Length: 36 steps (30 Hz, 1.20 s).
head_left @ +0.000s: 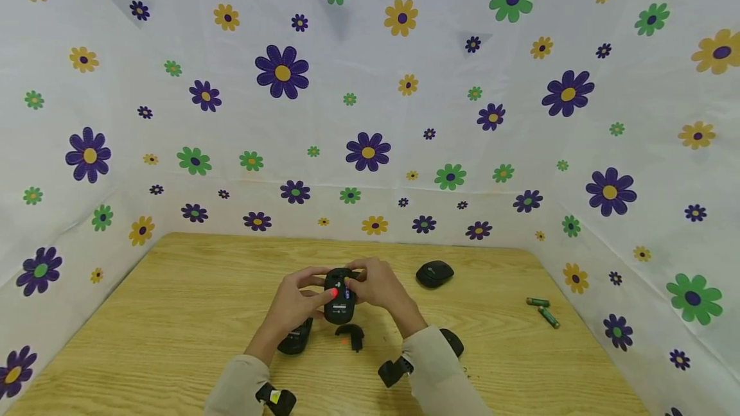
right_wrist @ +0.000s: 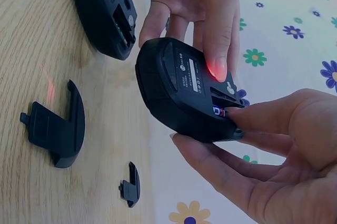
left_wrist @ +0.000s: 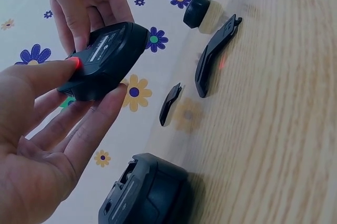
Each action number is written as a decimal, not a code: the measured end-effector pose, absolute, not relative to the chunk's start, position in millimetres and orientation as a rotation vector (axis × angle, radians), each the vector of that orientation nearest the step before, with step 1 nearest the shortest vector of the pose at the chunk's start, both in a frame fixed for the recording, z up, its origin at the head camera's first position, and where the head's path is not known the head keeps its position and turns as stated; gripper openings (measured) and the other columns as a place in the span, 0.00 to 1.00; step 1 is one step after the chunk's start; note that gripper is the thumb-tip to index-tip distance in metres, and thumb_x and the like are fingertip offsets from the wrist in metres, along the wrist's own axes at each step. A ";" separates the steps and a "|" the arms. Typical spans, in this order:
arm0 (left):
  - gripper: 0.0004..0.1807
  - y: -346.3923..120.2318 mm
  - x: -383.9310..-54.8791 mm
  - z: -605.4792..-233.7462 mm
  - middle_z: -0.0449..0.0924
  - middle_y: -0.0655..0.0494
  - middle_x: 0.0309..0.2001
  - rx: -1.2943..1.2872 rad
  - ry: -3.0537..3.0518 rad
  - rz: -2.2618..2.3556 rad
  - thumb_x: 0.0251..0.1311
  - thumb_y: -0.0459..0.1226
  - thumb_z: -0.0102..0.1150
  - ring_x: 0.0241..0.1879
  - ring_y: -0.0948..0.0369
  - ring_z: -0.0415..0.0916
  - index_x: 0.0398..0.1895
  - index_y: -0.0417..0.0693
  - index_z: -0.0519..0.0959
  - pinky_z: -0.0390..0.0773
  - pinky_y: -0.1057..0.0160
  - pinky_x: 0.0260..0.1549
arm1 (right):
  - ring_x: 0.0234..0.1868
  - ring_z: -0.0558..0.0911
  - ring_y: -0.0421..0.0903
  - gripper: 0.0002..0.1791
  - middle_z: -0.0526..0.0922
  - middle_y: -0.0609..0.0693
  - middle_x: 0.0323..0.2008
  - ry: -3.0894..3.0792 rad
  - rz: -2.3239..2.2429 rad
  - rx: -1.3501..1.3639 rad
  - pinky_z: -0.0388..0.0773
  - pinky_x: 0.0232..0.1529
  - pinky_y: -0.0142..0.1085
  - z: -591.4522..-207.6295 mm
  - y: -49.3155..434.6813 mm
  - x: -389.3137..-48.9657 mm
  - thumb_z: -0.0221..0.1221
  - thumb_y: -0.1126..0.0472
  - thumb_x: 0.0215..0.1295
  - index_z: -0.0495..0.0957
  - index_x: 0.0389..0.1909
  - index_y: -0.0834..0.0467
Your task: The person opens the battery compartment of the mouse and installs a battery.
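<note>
A black computer mouse is held in the air, its underside facing up. My left hand grips it from the left, the thumb on the underside under a red glow. From the other side my right hand grips the mouse, its thumb at the uncovered battery slot, where a battery partly shows. Below the left hand, a second mouse lies bottom-up with its battery slot uncovered. A loose black battery cover rests on the table under the held mouse. Another, smaller-looking cover shows in the right wrist view.
Farther back on the wooden table sits another black mouse. A dark rounded object is partly hidden behind my right sleeve. Two green batteries lie at the right. Flower-patterned white cloth encloses the back and sides.
</note>
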<state>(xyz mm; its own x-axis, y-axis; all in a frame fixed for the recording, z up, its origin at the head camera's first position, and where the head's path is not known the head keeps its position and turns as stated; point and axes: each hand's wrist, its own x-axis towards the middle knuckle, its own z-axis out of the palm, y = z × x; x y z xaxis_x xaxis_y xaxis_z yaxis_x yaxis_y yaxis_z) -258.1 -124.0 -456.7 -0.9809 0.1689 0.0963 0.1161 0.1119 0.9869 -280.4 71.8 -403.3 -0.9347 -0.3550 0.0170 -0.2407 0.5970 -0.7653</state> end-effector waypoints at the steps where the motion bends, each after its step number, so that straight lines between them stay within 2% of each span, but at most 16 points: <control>1: 0.26 -124.1 -258.3 -457.0 0.80 0.34 0.58 0.288 2.313 2.046 0.65 0.33 0.69 0.41 0.52 0.89 0.66 0.46 0.77 0.91 0.44 0.34 | 0.33 0.91 0.53 0.19 0.88 0.68 0.43 2.680 -1.256 -0.502 0.91 0.37 0.47 -403.4 71.5 -280.8 0.62 0.67 0.72 0.80 0.62 0.66; 6: 0.26 -125.7 -259.9 -457.8 0.81 0.35 0.57 0.246 2.313 2.056 0.65 0.33 0.69 0.41 0.53 0.89 0.66 0.47 0.77 0.91 0.44 0.35 | 0.33 0.91 0.54 0.18 0.88 0.68 0.45 2.654 -1.259 -0.486 0.91 0.35 0.45 -403.4 69.2 -284.2 0.61 0.66 0.73 0.80 0.60 0.65; 15: 0.26 -133.5 -275.9 -450.3 0.81 0.34 0.58 0.190 2.429 1.965 0.65 0.32 0.68 0.41 0.51 0.89 0.67 0.45 0.77 0.91 0.48 0.33 | 0.36 0.91 0.60 0.21 0.87 0.67 0.44 2.564 -1.356 -0.420 0.90 0.42 0.52 -406.8 60.5 -299.8 0.63 0.67 0.70 0.78 0.63 0.64; 20: 0.26 -136.9 -289.2 -445.5 0.80 0.33 0.59 0.164 2.474 1.886 0.66 0.32 0.67 0.42 0.50 0.89 0.67 0.45 0.76 0.91 0.48 0.34 | 0.38 0.90 0.61 0.20 0.87 0.66 0.44 2.592 -1.377 -0.394 0.90 0.43 0.53 -410.5 55.1 -309.9 0.64 0.67 0.70 0.78 0.62 0.63; 29: 0.27 -144.5 -313.1 -442.2 0.80 0.32 0.58 0.164 2.506 1.763 0.67 0.32 0.66 0.41 0.50 0.88 0.68 0.42 0.75 0.92 0.52 0.33 | 0.41 0.90 0.64 0.25 0.86 0.68 0.47 2.581 -1.426 -0.347 0.90 0.45 0.54 -416.8 48.3 -324.5 0.65 0.68 0.69 0.73 0.64 0.64; 36: 0.27 -152.4 -326.2 -439.9 0.78 0.31 0.59 0.170 2.505 1.700 0.68 0.33 0.65 0.45 0.46 0.87 0.69 0.40 0.74 0.91 0.53 0.33 | 0.42 0.90 0.64 0.24 0.85 0.68 0.46 2.569 -1.497 -0.348 0.90 0.45 0.53 -429.2 38.9 -334.5 0.64 0.70 0.68 0.73 0.63 0.66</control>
